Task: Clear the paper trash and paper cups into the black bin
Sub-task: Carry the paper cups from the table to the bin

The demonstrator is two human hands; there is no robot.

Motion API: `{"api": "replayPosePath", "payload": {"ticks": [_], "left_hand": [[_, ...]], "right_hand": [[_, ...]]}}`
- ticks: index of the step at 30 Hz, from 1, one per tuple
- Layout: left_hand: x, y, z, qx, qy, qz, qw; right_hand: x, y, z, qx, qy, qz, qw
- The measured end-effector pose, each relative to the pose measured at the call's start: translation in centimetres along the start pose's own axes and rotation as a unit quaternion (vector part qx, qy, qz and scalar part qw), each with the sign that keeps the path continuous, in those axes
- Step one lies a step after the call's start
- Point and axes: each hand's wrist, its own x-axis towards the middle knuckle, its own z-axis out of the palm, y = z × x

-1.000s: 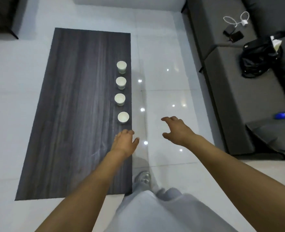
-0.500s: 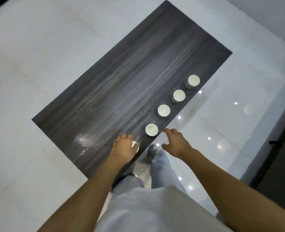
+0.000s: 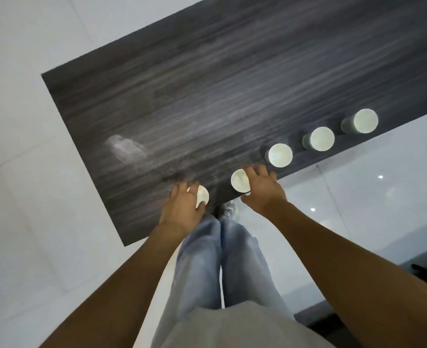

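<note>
White paper cups, five in a row along the near edge of the dark wood-grain table point(image 3: 207, 79); pickup step in hand.

The left hand point(image 3: 182, 209) is curled around the nearest cup point(image 3: 202, 194), grasping it. The right hand point(image 3: 262, 189) is spread beside the second cup point(image 3: 238, 180), fingers touching its far side, grip not yet closed. Three further cups point(image 3: 279, 154) stand untouched. The black bin is not visible. Judgement: the next move requires closing the right hand, lifting both cups, then locating the bin.
</note>
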Motion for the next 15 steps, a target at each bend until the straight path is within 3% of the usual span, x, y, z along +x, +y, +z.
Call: {"api": "replayPosePath", "payload": {"ticks": [7,15], "left_hand": [[4.1,-1.9,5.8,0.043,0.001,0.016,0.999],[5.9,-3.5,8.0,0.061,-0.008,0.083,0.995]], "right_hand": [[4.4,0.8,5.7,-0.049,0.028,-0.020,0.998],[5.5,1.4,8.4,-0.014,0.065,-0.042,0.997]]}}
